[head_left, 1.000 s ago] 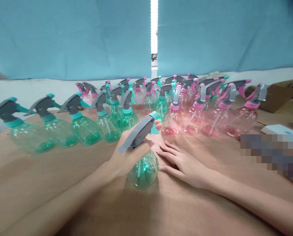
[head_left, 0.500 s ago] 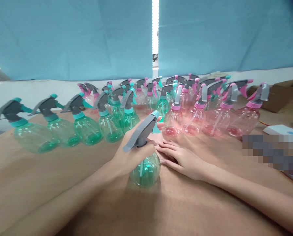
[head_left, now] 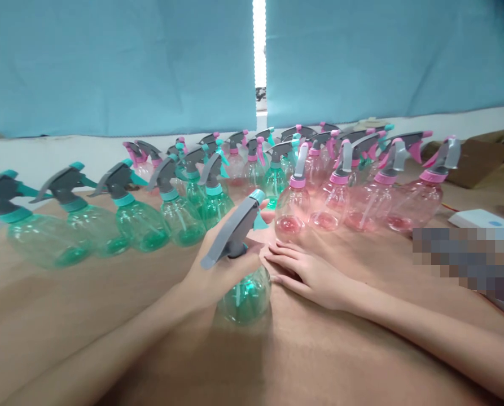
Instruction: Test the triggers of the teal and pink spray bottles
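A green spray bottle [head_left: 247, 299] with a grey and teal trigger head stands upright on the table in front of me. Around its neck, just under the head, my left hand [head_left: 224, 262] is wrapped; some of its fingers are hidden behind the bottle. My right hand [head_left: 306, 270] lies palm down on the table to the right, fingers stretched toward the bottle. Whether its fingertips touch the bottle I cannot tell. Nothing is in that hand.
Green spray bottles [head_left: 144, 225] line the left side of the wooden table [head_left: 319, 361]. Pink spray bottles [head_left: 292, 208] stand at the right, with more of both colours behind. At the far right are a white box [head_left: 482, 219] and a cardboard box [head_left: 476, 160].
The view has turned slightly to the right, so the bottles appear farther left. Both hands keep nearly the same pose, the left still around the bottle's neck.
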Motion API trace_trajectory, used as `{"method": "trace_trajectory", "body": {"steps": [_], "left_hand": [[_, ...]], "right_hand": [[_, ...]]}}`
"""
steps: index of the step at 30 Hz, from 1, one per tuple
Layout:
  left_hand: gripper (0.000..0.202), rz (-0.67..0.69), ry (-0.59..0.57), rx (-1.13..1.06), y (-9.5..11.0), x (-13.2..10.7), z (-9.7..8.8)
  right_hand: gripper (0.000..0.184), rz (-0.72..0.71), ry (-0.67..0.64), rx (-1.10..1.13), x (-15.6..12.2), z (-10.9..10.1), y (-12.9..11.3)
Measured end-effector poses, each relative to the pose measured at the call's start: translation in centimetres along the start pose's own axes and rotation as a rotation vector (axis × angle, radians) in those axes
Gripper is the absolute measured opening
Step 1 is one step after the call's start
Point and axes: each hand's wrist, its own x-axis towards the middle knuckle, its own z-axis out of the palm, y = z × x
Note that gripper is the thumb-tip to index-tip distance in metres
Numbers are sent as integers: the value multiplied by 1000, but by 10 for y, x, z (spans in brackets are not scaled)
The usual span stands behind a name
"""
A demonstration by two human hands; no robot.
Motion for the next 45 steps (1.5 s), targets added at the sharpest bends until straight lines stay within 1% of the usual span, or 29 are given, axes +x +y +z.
{"method": "trace_trajectory", "body": {"steps": [7,9,12,14,16,21,26,31,33,35,37,39,45], "left_hand": [[31,-23,29,83,0,-1,0],[31,-2,31,87,0,-1,-1],[37,67,12,73,0,1,-2],[40,89,10,75,-1,2,-3],[38,79,20,65,-2,2,-4],[22,47,4,30,-5,-2,-7],[27,44,-5,9,-5,-5,-7],[16,32,-11,13,-5,-3,-8],[19,53,-12,25,-5,-2,-9],[29,61,-35,23,-4,0,-9],[39,41,-62,15,-3,0,-8],[45,30,-63,12,-3,-1,-7],[50,89,33,55,-6,-2,-3]], "right_hand": [[54,-22,20,43,0,0,1],[53,-28,24,44,0,0,1],[53,-23,31,40,0,0,0],[51,-25,39,46,0,0,0],[49,-33,42,49,0,-1,-1],[52,-22,14,18,0,-2,-2],[55,-5,-7,-12,0,-1,-1],[52,-16,19,24,-1,0,0],[52,-18,26,41,-1,0,0],[53,-18,23,37,-1,1,1],[53,-23,23,35,-1,1,1],[52,-26,30,41,-1,1,1],[50,-19,30,39,-1,0,-1]]}}
